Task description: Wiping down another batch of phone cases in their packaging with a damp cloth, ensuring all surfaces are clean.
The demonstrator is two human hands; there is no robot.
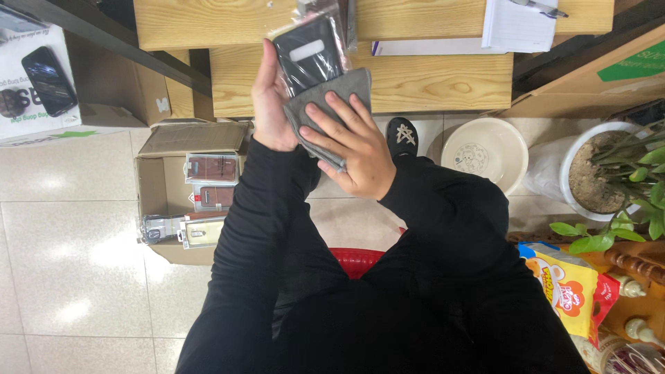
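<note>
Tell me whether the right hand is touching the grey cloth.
Touching. The head view shows the right hand lying flat on the grey cloth, its fingers spread over it, pressing it against the black phone case in clear wrap that the left hand holds.

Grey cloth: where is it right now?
Head view, upper centre: the grey cloth lies under the right hand, pressed against the black phone case in clear wrap held up by the left hand, in front of the wooden bench.
</note>
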